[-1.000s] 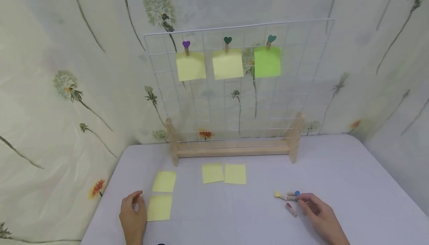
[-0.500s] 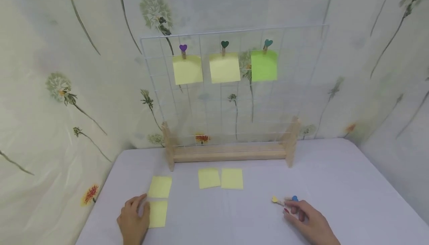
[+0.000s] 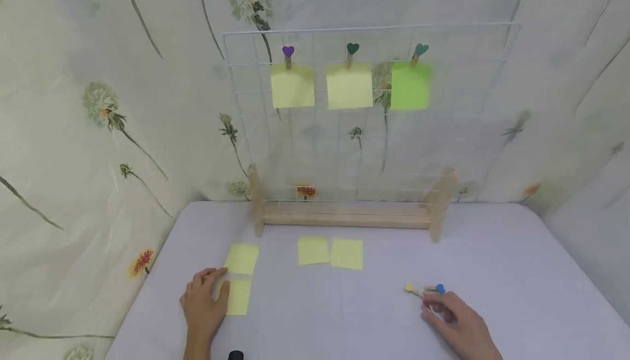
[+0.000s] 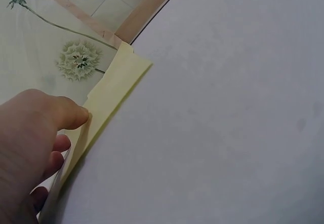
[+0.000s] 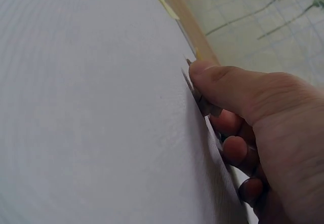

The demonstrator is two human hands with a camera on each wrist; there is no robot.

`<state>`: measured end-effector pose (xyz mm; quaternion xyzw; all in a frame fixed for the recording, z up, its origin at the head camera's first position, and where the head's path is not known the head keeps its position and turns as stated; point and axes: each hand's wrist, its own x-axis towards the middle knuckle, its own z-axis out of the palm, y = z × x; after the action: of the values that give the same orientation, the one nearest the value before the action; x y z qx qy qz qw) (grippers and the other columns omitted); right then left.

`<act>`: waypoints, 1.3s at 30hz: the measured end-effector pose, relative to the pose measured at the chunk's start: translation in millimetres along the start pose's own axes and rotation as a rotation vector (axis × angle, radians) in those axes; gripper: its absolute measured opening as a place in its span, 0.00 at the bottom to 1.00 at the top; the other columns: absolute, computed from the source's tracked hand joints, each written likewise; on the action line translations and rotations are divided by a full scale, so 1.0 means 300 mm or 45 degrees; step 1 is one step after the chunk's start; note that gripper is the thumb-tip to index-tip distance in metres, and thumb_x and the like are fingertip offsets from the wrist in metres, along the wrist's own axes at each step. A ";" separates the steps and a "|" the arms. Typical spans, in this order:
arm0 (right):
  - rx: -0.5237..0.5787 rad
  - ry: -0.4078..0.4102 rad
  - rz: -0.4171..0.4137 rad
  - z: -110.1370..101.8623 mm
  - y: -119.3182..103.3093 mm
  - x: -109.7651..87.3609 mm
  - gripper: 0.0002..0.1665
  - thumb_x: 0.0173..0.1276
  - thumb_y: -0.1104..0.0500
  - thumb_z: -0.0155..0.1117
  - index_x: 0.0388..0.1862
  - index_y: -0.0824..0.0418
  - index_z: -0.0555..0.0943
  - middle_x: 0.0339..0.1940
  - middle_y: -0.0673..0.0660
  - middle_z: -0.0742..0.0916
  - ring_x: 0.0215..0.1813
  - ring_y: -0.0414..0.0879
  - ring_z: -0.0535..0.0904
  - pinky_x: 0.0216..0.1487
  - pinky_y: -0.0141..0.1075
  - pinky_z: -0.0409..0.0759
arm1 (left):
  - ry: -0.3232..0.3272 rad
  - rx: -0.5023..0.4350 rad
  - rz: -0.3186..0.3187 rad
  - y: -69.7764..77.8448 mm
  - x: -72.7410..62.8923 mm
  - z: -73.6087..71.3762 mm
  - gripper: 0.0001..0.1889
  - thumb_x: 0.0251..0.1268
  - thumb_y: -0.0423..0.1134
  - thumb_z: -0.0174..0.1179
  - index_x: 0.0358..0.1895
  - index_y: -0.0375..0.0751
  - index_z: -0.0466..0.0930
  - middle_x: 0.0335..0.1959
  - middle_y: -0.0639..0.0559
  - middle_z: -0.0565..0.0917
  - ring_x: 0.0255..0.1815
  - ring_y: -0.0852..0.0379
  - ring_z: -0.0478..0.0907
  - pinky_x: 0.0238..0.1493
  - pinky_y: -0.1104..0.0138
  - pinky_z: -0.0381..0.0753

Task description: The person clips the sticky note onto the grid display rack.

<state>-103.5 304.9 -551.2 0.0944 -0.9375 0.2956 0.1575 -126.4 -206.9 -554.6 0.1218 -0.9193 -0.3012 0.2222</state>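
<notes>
My left hand (image 3: 204, 302) is at the left beside two pale yellow sticky notes, an upper one (image 3: 243, 258) and a lower one (image 3: 238, 297). Its index fingertip meets the upper note's near corner, and the thumb overlaps the lower note's left edge. In the left wrist view the thumb lies against a yellow note (image 4: 114, 84). On the right, my right hand (image 3: 460, 324) pinches a small wooden clothespin (image 5: 205, 105) between thumb and fingers, mostly hidden by them. Just beyond it lie a clothespin with a yellow heart (image 3: 409, 288) and one with a blue top (image 3: 440, 289).
A white wire grid (image 3: 472, 97) stands on a wooden base (image 3: 344, 219) at the back. Clothespins hold two yellow notes (image 3: 292, 87) and a green note (image 3: 410, 86) on it. Two more yellow notes (image 3: 313, 250) lie before the base. A black object (image 3: 236, 355) shows at the front edge.
The right hand has moved slightly left over the red-topped clothespin and closed its fingers on it. The left hand has moved right and forward to the notes. The head view has shifted.
</notes>
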 end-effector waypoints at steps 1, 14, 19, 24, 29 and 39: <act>-0.005 0.006 -0.001 -0.002 -0.001 0.001 0.19 0.51 0.54 0.75 0.44 0.46 0.81 0.30 0.36 0.75 0.27 0.29 0.65 0.25 0.25 0.67 | -0.006 0.002 0.000 0.002 0.004 0.001 0.14 0.56 0.38 0.62 0.48 0.50 0.83 0.53 0.46 0.77 0.53 0.42 0.70 0.52 0.45 0.59; -0.005 -0.052 0.087 -0.006 -0.013 0.005 0.16 0.54 0.53 0.72 0.43 0.47 0.82 0.30 0.36 0.75 0.28 0.28 0.64 0.25 0.25 0.67 | -0.076 0.044 -0.067 0.011 0.010 -0.010 0.15 0.57 0.40 0.62 0.49 0.48 0.82 0.54 0.44 0.76 0.56 0.42 0.69 0.55 0.44 0.58; -0.015 -0.062 0.101 -0.006 -0.008 0.006 0.16 0.55 0.52 0.72 0.44 0.47 0.82 0.30 0.36 0.75 0.28 0.27 0.65 0.26 0.25 0.67 | -0.077 0.040 -0.073 0.016 0.011 -0.013 0.14 0.56 0.40 0.63 0.47 0.47 0.82 0.54 0.44 0.76 0.55 0.42 0.69 0.54 0.45 0.58; -0.011 -0.074 0.113 -0.006 -0.003 0.003 0.16 0.56 0.50 0.71 0.45 0.46 0.82 0.30 0.35 0.75 0.28 0.27 0.65 0.26 0.25 0.67 | -0.095 0.037 -0.101 0.015 0.011 -0.011 0.11 0.55 0.40 0.64 0.43 0.47 0.83 0.54 0.44 0.76 0.55 0.42 0.68 0.55 0.45 0.58; 0.018 -0.077 0.122 -0.010 0.004 -0.012 0.16 0.57 0.50 0.70 0.45 0.45 0.81 0.30 0.35 0.75 0.28 0.28 0.66 0.26 0.26 0.66 | -0.105 0.022 -0.115 0.010 -0.002 -0.009 0.08 0.55 0.39 0.64 0.40 0.47 0.83 0.54 0.45 0.77 0.56 0.42 0.69 0.56 0.44 0.57; 0.114 -0.031 -0.003 -0.031 0.030 -0.015 0.19 0.54 0.59 0.72 0.46 0.51 0.81 0.30 0.37 0.78 0.29 0.28 0.70 0.28 0.23 0.69 | -0.065 -0.002 -0.120 0.008 0.005 -0.001 0.04 0.57 0.40 0.63 0.35 0.47 0.81 0.52 0.45 0.79 0.54 0.41 0.71 0.56 0.45 0.58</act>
<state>-99.5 318.1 -550.3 0.1060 -0.9251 0.3357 0.1421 -127.8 -205.7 -552.6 0.1572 -0.9176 -0.3152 0.1843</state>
